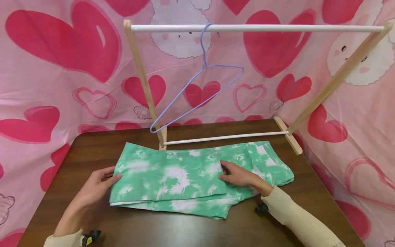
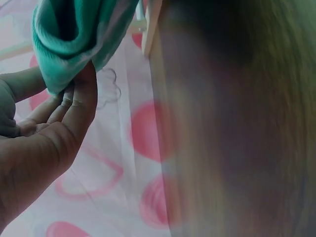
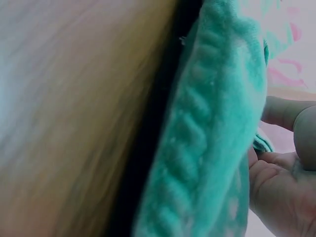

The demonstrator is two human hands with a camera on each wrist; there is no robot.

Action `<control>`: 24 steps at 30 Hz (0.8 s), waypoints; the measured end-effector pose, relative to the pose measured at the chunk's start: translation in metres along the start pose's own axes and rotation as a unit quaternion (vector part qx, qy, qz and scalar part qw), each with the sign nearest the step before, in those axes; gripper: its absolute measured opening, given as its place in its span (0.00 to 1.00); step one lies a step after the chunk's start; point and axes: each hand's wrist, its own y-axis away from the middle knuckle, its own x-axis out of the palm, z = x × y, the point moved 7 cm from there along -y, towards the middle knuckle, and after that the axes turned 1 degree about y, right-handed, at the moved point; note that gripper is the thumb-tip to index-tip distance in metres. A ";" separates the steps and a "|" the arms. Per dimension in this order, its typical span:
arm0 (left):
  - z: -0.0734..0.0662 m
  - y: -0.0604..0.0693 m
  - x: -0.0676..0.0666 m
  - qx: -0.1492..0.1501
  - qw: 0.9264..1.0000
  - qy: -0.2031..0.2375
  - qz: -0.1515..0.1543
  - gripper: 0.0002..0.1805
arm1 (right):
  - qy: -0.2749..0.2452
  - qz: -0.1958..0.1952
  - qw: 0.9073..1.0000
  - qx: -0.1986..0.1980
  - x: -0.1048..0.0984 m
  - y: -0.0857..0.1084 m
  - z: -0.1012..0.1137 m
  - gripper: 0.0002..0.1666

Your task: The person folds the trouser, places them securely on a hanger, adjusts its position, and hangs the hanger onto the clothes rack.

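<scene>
- Left hand (image 1: pixel 94 185): thumb and fingers pinching the folded left end of the green-and-white garment (image 1: pixel 191 178), which lies between both hands.
- Right hand (image 1: pixel 239 174): thumb and fingers pinching the edge of the garment's upper layer; further cloth extends to this hand's right.
- Blue hanger (image 1: pixel 204 61): on the white rail (image 1: pixel 277 28), beyond and above both hands.
- Table (image 1: pixel 139 228): beneath both hands.

One green-and-white tie-dyed cloth garment (image 1: pixel 148 180), one thin blue hanger (image 1: pixel 204 63), one pale wooden rack (image 1: pixel 337 79) with two white rods (image 1: pixel 231 28) (image 1: pixel 226 138), two bare hands (image 1: pixel 94 185) (image 1: pixel 240 175) and one dark-brown bench (image 1: pixel 148 230) are present.
</scene>
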 end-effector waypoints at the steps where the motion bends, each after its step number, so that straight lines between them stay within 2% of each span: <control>1: 0.002 0.001 -0.003 -0.005 1.000 -0.005 -0.005 0.33 | 0.002 0.003 1.000 0.002 0.002 -0.002 0.002 0.12; 5: 0.010 0.004 -0.013 -0.023 0.999 -0.018 -0.019 0.35 | 0.002 0.021 1.000 0.014 0.010 -0.009 0.008 0.16; 14: 0.027 0.011 -0.030 -0.031 0.997 -0.045 -0.062 0.35 | -0.024 0.056 0.998 0.013 0.023 -0.022 0.020 0.16; 24: 0.047 0.012 -0.035 -0.048 0.990 -0.088 -0.096 0.34 | -0.026 0.058 0.998 0.007 0.030 -0.025 0.026 0.17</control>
